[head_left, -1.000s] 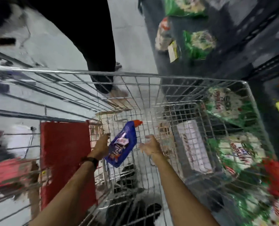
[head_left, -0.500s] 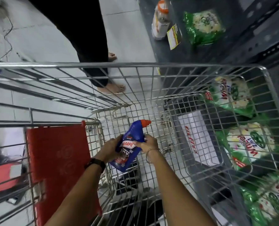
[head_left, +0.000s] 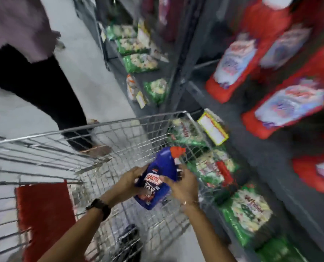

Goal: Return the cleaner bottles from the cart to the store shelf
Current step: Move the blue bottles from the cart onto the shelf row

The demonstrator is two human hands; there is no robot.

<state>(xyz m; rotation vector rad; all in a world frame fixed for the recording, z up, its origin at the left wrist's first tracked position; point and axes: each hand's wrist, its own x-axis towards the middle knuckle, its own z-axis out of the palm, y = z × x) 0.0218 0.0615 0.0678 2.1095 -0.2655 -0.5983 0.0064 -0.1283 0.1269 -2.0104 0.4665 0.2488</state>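
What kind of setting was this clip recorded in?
Most likely a shop aisle, such as a supermarket. A wire shopping cart stands beside grey metal shelving stocked with green packets and red bottles, with a yellow-edged price tag on the shelf edge.

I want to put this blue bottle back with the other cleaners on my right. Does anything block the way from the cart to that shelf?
Both hands, left hand and right hand, hold the blue bottle above the cart. Only the cart's right wire wall stands between it and the shelf of red bottles; lift over it.
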